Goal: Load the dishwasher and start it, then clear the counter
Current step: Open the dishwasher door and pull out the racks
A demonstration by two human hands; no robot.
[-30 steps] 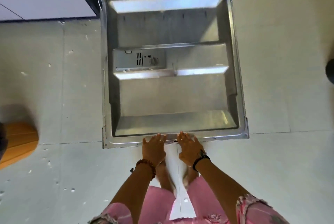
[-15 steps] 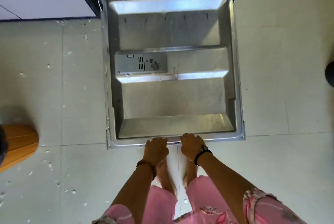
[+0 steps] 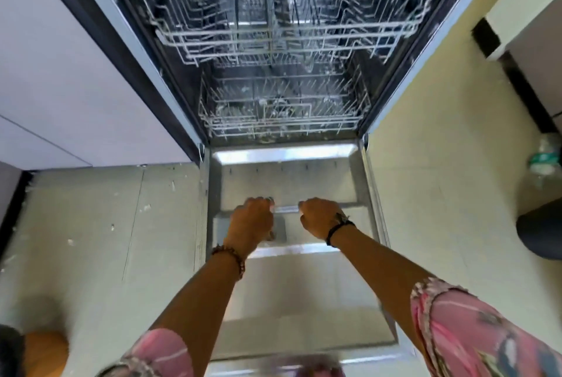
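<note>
1. Your left hand [image 3: 252,220] and right hand [image 3: 319,217] hang side by side over the middle of the lowered dishwasher door [image 3: 289,285]. Both have curled fingers and hold nothing.
2. The lower rack [image 3: 282,121] lies straight ahead of both hands, just beyond the door's hinge edge, its front rail running left to right. Neither hand is clearly nearer.
3. The upper rack [image 3: 286,39] sits above it, further in.
4. Both racks appear to hold no dishes; glare and blur prevent certainty.
5. In my judgement, loading has not begun; no dishes or counter are in view.
</note>
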